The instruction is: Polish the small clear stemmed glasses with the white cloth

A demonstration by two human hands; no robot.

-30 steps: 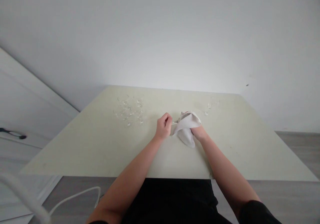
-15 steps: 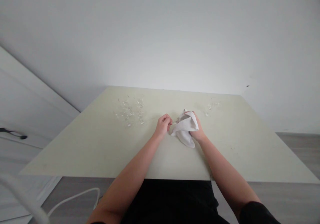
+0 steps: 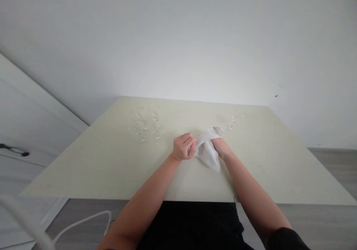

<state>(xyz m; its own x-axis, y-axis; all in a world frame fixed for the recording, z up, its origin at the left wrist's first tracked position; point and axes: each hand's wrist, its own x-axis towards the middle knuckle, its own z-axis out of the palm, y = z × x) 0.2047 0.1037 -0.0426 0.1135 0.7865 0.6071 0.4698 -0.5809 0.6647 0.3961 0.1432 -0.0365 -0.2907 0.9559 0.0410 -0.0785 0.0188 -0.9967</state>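
Observation:
My left hand (image 3: 184, 146) is closed in a fist at the middle of the table, against the cloth's left side. It grips a clear glass, which showed between hand and cloth a moment ago; fingers and fabric now hide nearly all of it. A white cloth (image 3: 208, 155) is bunched over my right hand (image 3: 221, 147), whose fingers are closed in it and mostly covered. Its lower corner hangs toward me. To the left stand several clear stemmed glasses (image 3: 145, 125), hard to tell apart. A few more clear glasses (image 3: 233, 119) are behind my right hand.
The pale table (image 3: 97, 168) reaches back to a plain wall (image 3: 195, 38). At the left is a white cabinet with a dark handle (image 3: 15, 150). A white cable (image 3: 83, 219) loops below the table's front left edge.
My left hand has turned from a pinch into a fist and come slightly nearer to me. The cloth has been twisted round, its top folded over, and the glass between is now hidden.

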